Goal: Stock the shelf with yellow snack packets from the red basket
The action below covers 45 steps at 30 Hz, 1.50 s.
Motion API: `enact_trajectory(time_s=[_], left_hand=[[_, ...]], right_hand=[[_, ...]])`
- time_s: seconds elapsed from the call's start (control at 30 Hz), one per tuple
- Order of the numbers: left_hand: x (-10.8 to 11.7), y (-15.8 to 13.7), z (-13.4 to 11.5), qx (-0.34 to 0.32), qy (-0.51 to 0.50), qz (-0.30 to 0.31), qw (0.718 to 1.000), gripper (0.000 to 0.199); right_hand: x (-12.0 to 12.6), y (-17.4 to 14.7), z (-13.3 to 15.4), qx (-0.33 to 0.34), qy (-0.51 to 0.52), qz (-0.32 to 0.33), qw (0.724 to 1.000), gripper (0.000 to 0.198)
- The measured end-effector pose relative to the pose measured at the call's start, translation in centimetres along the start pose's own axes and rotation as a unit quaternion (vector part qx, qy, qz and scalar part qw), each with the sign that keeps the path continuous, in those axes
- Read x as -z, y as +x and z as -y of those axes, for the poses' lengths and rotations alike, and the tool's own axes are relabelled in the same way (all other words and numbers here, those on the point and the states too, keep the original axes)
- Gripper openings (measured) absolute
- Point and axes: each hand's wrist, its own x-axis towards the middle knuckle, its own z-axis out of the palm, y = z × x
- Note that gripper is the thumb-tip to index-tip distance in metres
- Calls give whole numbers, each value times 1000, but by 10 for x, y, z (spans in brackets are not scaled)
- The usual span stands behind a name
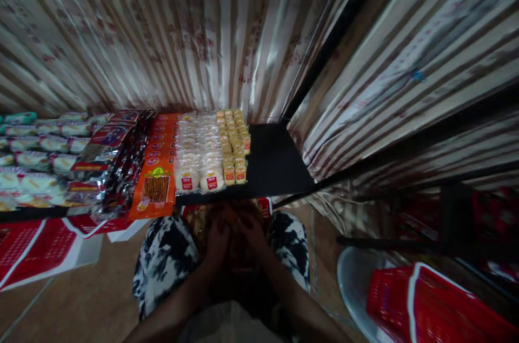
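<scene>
Head view shows left hand (pixel 218 236) and right hand (pixel 252 230), grips unclear, at a red container (pixel 266 207) of yellowish packets (pixel 196 224).

Left of centre on a black shelf (pixel 278 162), a large orange packet (pixel 156 170) juts past the front edge, beside glossy dark packets (pixel 115 162) and, farther left, pale wrapped snacks (pixel 54 143). Striped sheeting (pixel 227 29) hangs behind the back edge. Beyond the front right corner, a red bag (pixel 441 305) overlaps a grey basin (pixel 349 286).
</scene>
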Motion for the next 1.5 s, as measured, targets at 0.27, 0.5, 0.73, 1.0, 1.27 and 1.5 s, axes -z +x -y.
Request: enact_trajectory(time_s=[0.27,0.5,0.73,1.0,1.27,1.5], left_hand=[[-21,-23,-30,-57,-4,33,998,40],[-39,-15,-69,-194,-17,86,977,36],[-74,0,-108,-173,-33,34,984,41],[-97,4,-138,-164,-17,13,986,57],[-112,25,-150,-115,-42,40,992,59],[-118,55,-157,-90,-60,20,994,58]], right_hand=[[49,-26,41,46,1,88,995,47],[80,-8,81,142,-62,64,986,38],[86,35,96,129,13,31,991,36],[81,89,104,161,9,-9,987,30],[57,144,116,187,-23,-18,982,30],[36,178,122,212,-66,-22,975,30]])
